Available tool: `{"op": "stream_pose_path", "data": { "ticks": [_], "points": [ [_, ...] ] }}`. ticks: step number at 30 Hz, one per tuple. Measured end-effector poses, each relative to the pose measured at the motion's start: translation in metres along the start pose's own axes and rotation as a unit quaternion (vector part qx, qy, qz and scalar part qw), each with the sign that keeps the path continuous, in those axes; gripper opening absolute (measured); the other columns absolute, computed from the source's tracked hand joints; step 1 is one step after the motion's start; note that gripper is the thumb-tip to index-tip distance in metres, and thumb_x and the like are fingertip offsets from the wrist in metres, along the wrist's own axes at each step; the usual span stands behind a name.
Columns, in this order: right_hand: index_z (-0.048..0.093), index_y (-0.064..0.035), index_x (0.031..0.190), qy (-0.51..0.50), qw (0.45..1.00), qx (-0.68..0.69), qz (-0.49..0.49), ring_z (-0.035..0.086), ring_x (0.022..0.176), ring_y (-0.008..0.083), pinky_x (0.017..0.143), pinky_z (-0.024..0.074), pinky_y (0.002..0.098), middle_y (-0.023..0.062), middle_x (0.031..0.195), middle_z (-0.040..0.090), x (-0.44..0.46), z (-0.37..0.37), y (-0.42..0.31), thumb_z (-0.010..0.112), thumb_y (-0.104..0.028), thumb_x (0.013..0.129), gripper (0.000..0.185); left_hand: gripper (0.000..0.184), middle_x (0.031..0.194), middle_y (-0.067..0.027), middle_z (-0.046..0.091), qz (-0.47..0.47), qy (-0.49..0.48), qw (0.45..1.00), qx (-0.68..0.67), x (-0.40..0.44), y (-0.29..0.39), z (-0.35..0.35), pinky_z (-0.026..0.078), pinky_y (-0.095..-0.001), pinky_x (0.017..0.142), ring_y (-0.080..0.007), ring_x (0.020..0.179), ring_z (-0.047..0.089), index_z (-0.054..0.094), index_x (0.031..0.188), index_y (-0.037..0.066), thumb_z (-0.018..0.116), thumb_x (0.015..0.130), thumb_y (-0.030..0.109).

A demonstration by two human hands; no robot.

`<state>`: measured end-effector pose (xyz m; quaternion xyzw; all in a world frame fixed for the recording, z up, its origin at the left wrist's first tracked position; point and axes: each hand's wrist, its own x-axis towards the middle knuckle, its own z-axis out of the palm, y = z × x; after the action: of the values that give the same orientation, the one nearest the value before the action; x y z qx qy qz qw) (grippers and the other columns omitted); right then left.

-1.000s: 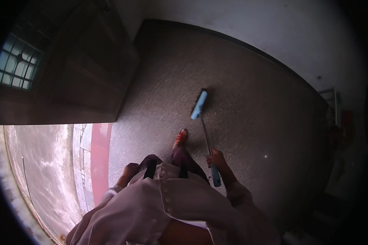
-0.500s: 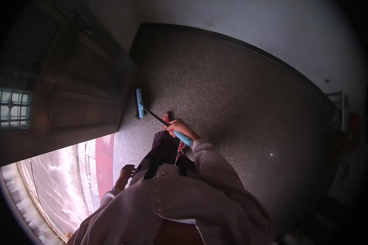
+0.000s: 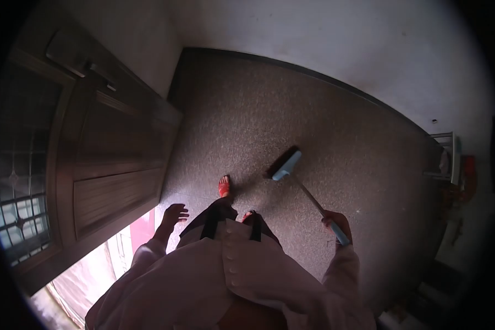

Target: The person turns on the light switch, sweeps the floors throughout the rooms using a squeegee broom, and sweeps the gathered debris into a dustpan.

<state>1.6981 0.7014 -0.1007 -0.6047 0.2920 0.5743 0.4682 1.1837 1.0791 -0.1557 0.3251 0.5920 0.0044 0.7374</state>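
My right hand (image 3: 338, 221) is wrapped round the blue grip of a broom (image 3: 308, 197), out to the right of my body. The broom's head (image 3: 286, 163) is light blue with dark bristles and lies forward and left of that hand, over the speckled floor (image 3: 236, 121); whether the bristles touch it I cannot tell. My left hand (image 3: 175, 214) hangs at my left side with fingers apart and nothing in it, between my leg and the door. Red sandals (image 3: 224, 187) are on my feet.
A brown panelled door (image 3: 115, 203) with a barred glass pane stands at the left, bright light coming past its lower edge. A white wall (image 3: 335, 44) with a dark skirting runs across the far side. A pale rack-like frame (image 3: 451, 159) and a red object (image 3: 467, 179) are at the right.
My right hand has swung the broom from beside the door across to the right. My left hand has risen slightly, its fingers now more spread. More of the door shows.
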Motion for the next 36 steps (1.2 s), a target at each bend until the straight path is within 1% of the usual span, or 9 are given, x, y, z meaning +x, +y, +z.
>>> {"op": "stream_pose_path", "data": {
  "ticks": [4, 9, 16, 21, 23, 24, 29, 35, 36],
  "points": [
    [0.055, -0.0016, 0.069, 0.022, 0.941, -0.288, -0.178, 0.045, 0.039, 0.0097, 0.036, 0.0363, 0.0209, 0.0052, 0.052, 0.050, -0.030, 0.066, -0.033, 0.053, -0.009, 0.075, 0.010, 0.027, 0.090, -0.0109, 0.058, 0.050, -0.016, 0.999, -0.008, 0.016, 0.045, 0.017, 0.050, -0.0315, 0.061, -0.0210, 0.076, 0.060, 0.047, 0.106, 0.004, 0.046, 0.085, 0.021],
    [0.053, 0.0016, 0.082, 0.096, 0.936, -0.322, -0.108, 0.050, 0.043, 0.0152, 0.037, 0.0427, 0.0288, 0.0075, 0.055, 0.051, -0.012, 0.176, -0.045, 0.062, -0.005, 0.068, 0.018, 0.031, 0.091, -0.0123, 0.058, -0.037, 0.007, 0.999, -0.033, 0.021, 0.015, 0.002, 0.050, -0.0327, 0.061, -0.0237, 0.075, 0.059, 0.048, 0.106, 0.005, 0.050, 0.081, 0.024],
    [0.052, -0.0037, 0.084, -0.193, 0.945, -0.185, -0.189, 0.041, 0.043, 0.0071, 0.037, 0.0337, 0.0218, -0.0004, 0.053, 0.044, 0.053, 0.285, -0.110, 0.060, -0.011, 0.074, 0.015, 0.030, 0.094, -0.0157, 0.054, -0.080, 0.058, 0.982, 0.163, 0.001, -0.058, -0.038, 0.047, -0.0375, 0.065, -0.0264, 0.081, 0.055, 0.045, 0.105, 0.004, 0.048, 0.082, 0.022],
    [0.042, -0.0064, 0.067, -0.339, 0.915, -0.158, -0.153, 0.039, 0.041, 0.0100, 0.038, 0.0310, 0.0250, 0.0004, 0.051, 0.038, 0.142, 0.394, -0.185, 0.055, -0.005, 0.073, 0.013, 0.033, 0.098, -0.0190, 0.052, -0.124, 0.167, 0.976, -0.061, -0.004, -0.026, 0.015, 0.047, -0.0432, 0.070, -0.0313, 0.086, 0.054, 0.044, 0.108, 0.000, 0.049, 0.080, 0.016],
    [0.044, -0.0040, 0.063, -0.381, 0.907, -0.116, -0.137, 0.041, 0.041, 0.0116, 0.038, 0.0319, 0.0256, 0.0029, 0.051, 0.041, 0.175, 0.417, -0.216, 0.055, -0.004, 0.072, 0.013, 0.035, 0.099, -0.0197, 0.052, -0.078, 0.144, 0.983, -0.088, 0.005, -0.017, 0.040, 0.046, -0.0465, 0.074, -0.0339, 0.090, 0.053, 0.044, 0.110, -0.001, 0.047, 0.081, 0.018],
    [0.045, -0.0025, 0.061, -0.392, 0.903, -0.107, -0.139, 0.042, 0.041, 0.0126, 0.038, 0.0325, 0.0260, 0.0045, 0.051, 0.043, 0.184, 0.421, -0.235, 0.055, -0.004, 0.071, 0.014, 0.038, 0.100, -0.0202, 0.051, 0.006, -0.016, 0.982, -0.188, 0.010, -0.027, 0.036, 0.046, -0.0488, 0.076, -0.0364, 0.090, 0.053, 0.043, 0.110, -0.001, 0.047, 0.081, 0.023],
    [0.050, -0.0004, 0.058, -0.349, 0.889, -0.201, -0.218, 0.047, 0.044, 0.0149, 0.041, 0.0344, 0.0279, 0.0080, 0.052, 0.048, 0.215, 0.373, -0.318, 0.056, -0.006, 0.070, 0.014, 0.042, 0.099, -0.0166, 0.053, -0.041, 0.049, 0.993, 0.102, 0.018, 0.066, 0.159, 0.046, -0.0377, 0.067, -0.0295, 0.086, 0.055, 0.046, 0.110, 0.004, 0.041, 0.083, 0.036],
    [0.057, -0.0022, 0.066, -0.190, 0.929, -0.107, -0.300, 0.047, 0.053, 0.0101, 0.049, 0.0367, 0.0243, 0.0026, 0.056, 0.050, 0.197, 0.139, -0.397, 0.057, -0.014, 0.071, 0.013, 0.033, 0.093, -0.0123, 0.057, -0.062, 0.020, 0.975, 0.213, 0.062, 0.101, 0.210, 0.047, -0.0329, 0.061, -0.0241, 0.079, 0.057, 0.048, 0.108, 0.007, 0.041, 0.085, 0.029],
    [0.057, -0.0037, 0.074, -0.271, 0.939, -0.016, -0.212, 0.045, 0.054, 0.0079, 0.050, 0.0366, 0.0222, 0.0002, 0.057, 0.049, 0.241, 0.082, -0.394, 0.056, -0.014, 0.073, 0.010, 0.031, 0.093, -0.0125, 0.057, -0.069, 0.016, 0.965, 0.254, 0.070, 0.116, 0.224, 0.047, -0.0323, 0.060, -0.0238, 0.077, 0.058, 0.047, 0.108, 0.006, 0.042, 0.085, 0.026]
  ]
}}
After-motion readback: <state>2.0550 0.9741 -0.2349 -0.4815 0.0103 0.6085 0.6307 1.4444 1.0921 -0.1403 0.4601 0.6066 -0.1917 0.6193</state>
